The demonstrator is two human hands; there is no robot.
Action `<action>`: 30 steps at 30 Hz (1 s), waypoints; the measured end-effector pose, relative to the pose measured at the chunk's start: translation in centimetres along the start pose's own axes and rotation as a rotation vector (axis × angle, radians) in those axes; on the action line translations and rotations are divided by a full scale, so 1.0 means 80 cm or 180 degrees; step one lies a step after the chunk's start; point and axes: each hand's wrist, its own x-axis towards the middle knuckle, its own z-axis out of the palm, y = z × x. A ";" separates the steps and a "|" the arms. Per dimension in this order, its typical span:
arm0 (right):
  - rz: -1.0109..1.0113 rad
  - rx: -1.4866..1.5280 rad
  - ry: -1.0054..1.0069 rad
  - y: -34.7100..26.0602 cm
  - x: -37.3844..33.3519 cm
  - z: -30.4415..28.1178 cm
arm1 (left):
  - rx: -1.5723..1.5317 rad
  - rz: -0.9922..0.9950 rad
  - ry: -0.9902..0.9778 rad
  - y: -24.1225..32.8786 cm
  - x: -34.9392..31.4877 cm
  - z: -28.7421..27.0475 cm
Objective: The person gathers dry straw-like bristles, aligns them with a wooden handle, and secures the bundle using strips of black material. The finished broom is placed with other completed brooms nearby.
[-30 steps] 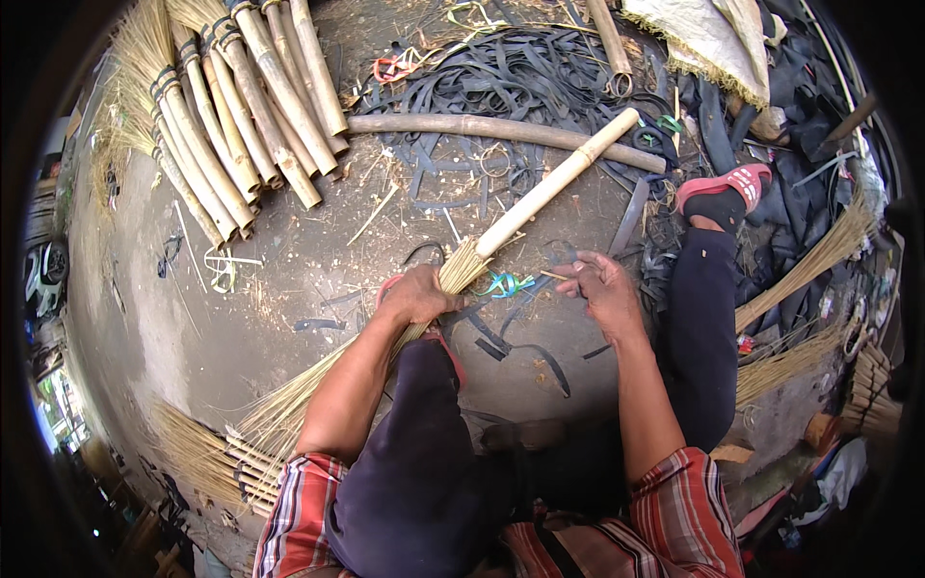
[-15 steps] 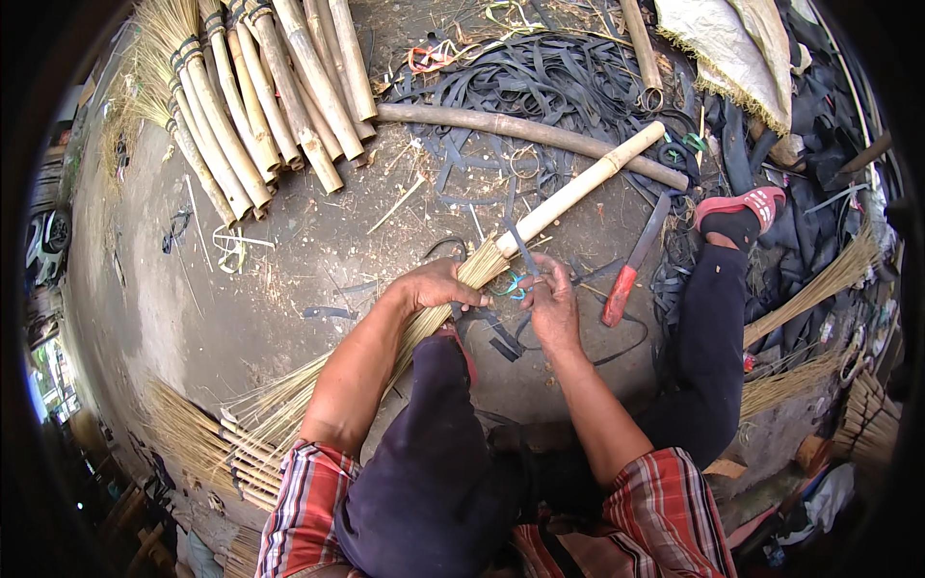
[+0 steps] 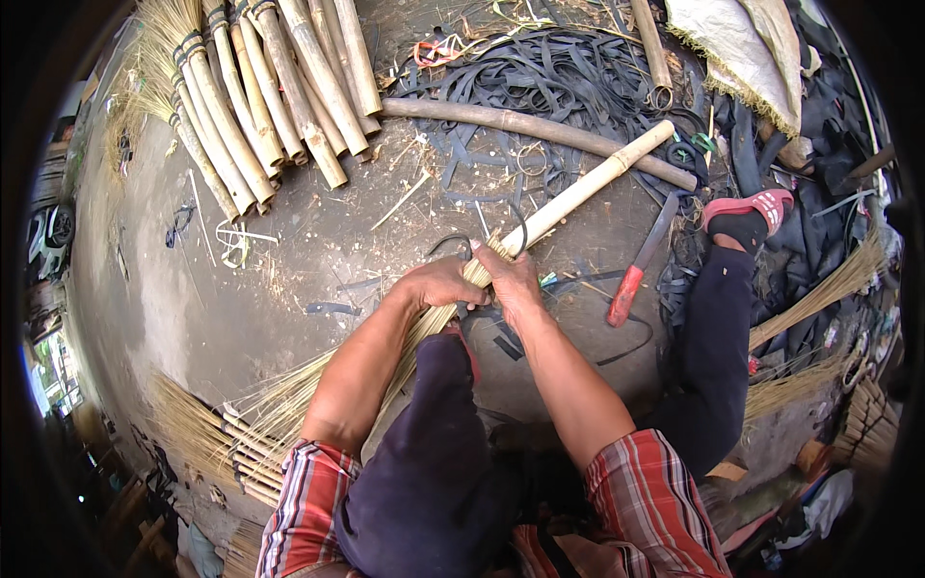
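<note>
A broom of thin straw-coloured sticks [image 3: 361, 352] on a pale bamboo handle [image 3: 588, 193] lies slantwise over my bent knee, its handle pointing far right. My left hand [image 3: 438, 286] is wrapped round the sticks just below the handle's end. Right beside it, my right hand [image 3: 513, 281] is closed round the top of the sticks, its thumb pressing along them. A black rubber strip [image 3: 524, 231] loops up at the joint of handle and sticks; its ends are partly hidden by my hands. Near my right hand lies a knife with a red handle [image 3: 623, 295].
Several bamboo-handled brooms [image 3: 289, 96] lie at the far left. A heap of black rubber strips [image 3: 549, 77] sits behind a long bamboo pole [image 3: 501, 118]. More stick bundles [image 3: 207, 433] are at the near left. My foot in a red sandal [image 3: 752, 208] rests at the right.
My right hand has moved left from beside the handle and closed onto the sticks next to my left hand. The black strip it held up now loops at the joint.
</note>
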 end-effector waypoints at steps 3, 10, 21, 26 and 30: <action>-0.0082 0.0090 0.0074 0.003 0.003 0.009 | 0.0538 -0.0441 0.0280 0.004 -0.001 0.000; -0.0302 0.0223 0.0382 0.012 0.009 0.020 | 0.1405 -0.0088 0.1083 0.006 -0.017 0.030; -0.0455 0.0256 0.0579 0.025 0.021 0.027 | 0.1894 0.0239 0.2618 -0.012 0.000 0.081; -0.0441 -0.0244 0.0106 0.022 0.021 0.012 | 0.1761 -0.0301 0.2131 0.004 -0.005 0.069; -0.0115 -0.1397 0.0298 -0.002 0.009 -0.042 | 0.1784 -0.0507 0.1715 0.024 -0.011 0.048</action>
